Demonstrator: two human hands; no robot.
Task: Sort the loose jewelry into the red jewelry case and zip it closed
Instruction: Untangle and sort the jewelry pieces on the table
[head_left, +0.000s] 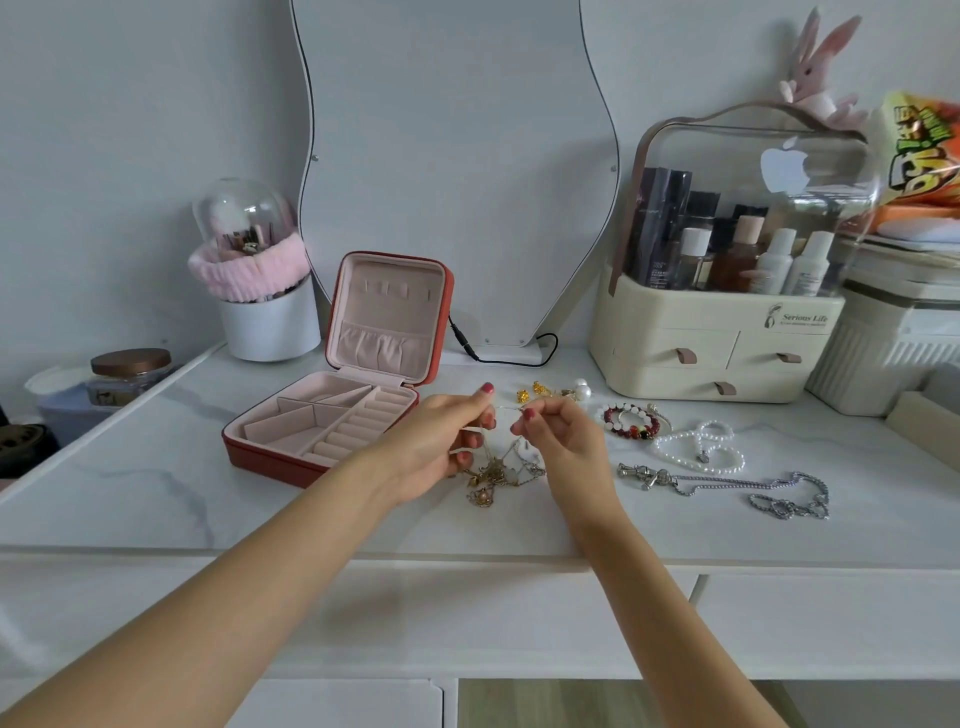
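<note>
White marble-look bench (156, 499): open red jewelry case (322, 436) left of tangled gold necklaces (493, 475); pearl strand (698, 447) and silver chain (753, 488) to their right.

The jewelry case (332, 452) is red outside with a pale pink lining. The table (156, 467) is white marble with faint grey veins. One bracelet (631, 422) mixes dark red and white beads; a pearl strand (698, 447) is white, the chain (753, 488) silver, the earrings (530, 392) gold. Fingernails (487, 387) are painted red.

Open red jewelry case (332, 415), jewelry (696, 457) alongside
</note>
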